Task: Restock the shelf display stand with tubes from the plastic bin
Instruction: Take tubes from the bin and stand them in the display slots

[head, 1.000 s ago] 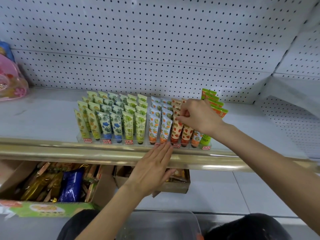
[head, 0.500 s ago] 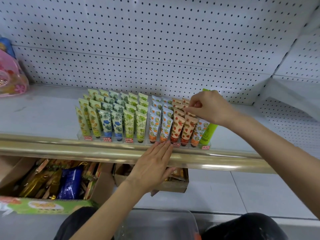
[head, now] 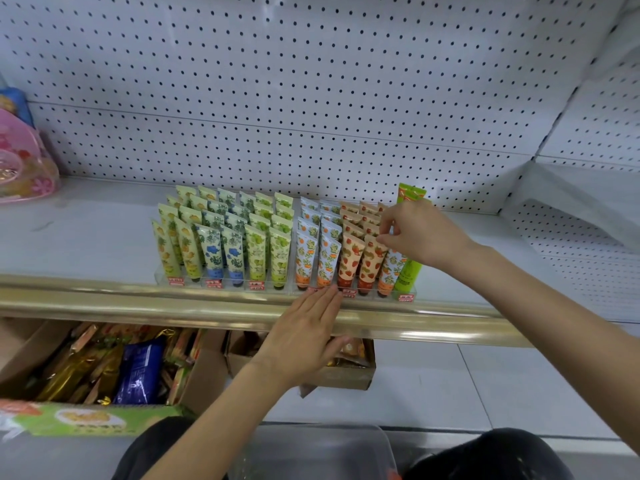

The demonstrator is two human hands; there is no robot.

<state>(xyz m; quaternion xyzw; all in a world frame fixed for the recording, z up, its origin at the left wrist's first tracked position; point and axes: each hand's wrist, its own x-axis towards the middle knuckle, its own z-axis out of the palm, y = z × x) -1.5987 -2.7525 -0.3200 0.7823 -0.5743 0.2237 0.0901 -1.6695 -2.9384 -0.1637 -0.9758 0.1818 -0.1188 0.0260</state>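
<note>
A clear display stand (head: 405,297) on the white shelf holds several rows of upright printed tubes (head: 239,244) in green, blue, orange and strawberry designs. My right hand (head: 420,233) hovers over the stand's right side, its fingertips pinched on the top of a strawberry tube (head: 370,263) in the front row. My left hand (head: 306,332) lies flat, fingers together, against the stand's front edge and the gold shelf rail. A clear plastic bin (head: 322,448) sits at the bottom of the view between my knees; no tubes show in it.
A gold rail (head: 104,303) runs along the shelf front. Below it stand a cardboard box of snack packets (head: 104,368) and a smaller carton (head: 349,368). A pink bag (head: 24,164) sits at the shelf's far left. White pegboard (head: 311,98) backs the shelf.
My right hand went from the strawberry rows up toward the back right of the stand, then came slightly forward and pinched a front-row strawberry tube. My left hand stayed put.
</note>
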